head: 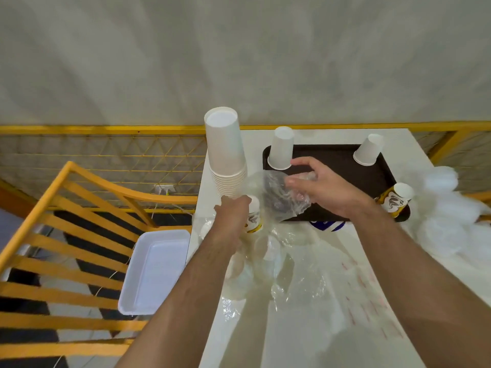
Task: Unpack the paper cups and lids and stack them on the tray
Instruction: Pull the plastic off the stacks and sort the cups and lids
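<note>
Left hand [233, 211] holding unprinted cup stack [225, 152], labels unreadable

White cup stack [225, 152], dark brown tray [345, 160], yellow railing [79, 130], white tub [155, 269], clear plastic wrap [281, 197]

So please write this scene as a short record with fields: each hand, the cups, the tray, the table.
left hand: left hand grips the bottom of a tall cup stack, upside down, held up left of the tray
right hand: right hand pinches a clear plastic wrapper over the tray's near left part
tray: dark tray on the white table
cups on tray: upside-down cups at its corners, such as far left cup and far right cup
beside table: white tub on an orange chair
</note>
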A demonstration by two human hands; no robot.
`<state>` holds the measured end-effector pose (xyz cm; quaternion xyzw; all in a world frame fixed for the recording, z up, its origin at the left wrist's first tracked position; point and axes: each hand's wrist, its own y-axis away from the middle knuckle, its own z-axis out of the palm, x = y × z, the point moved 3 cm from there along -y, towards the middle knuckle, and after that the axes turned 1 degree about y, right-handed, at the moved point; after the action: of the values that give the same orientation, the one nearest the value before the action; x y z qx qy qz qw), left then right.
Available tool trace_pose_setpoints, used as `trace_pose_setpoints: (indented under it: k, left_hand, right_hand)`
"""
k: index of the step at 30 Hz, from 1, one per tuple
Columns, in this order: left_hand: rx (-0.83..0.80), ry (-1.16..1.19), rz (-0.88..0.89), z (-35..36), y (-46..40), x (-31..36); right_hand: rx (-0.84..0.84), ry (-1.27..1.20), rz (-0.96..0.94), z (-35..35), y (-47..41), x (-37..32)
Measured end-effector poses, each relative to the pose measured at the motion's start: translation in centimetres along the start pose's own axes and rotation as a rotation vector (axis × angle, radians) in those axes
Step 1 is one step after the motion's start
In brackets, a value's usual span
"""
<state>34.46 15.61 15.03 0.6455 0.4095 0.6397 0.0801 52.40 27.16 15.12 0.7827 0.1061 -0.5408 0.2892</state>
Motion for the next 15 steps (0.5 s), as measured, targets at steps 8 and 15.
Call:
trace_pose_setpoints:
  k: [8,15]
  left_hand:
    - [-0.359,-0.007,0.4,4.7,4.7,1.9]
    - [-0.495,0.172,0.461,10.4,6.2,0.6]
  right_hand:
    - [-0.147,-0.529,-0.063,-3.3,7.2,0.7]
    - [0.096,-0.683,-0.042,-9.9,12.7,5.4]
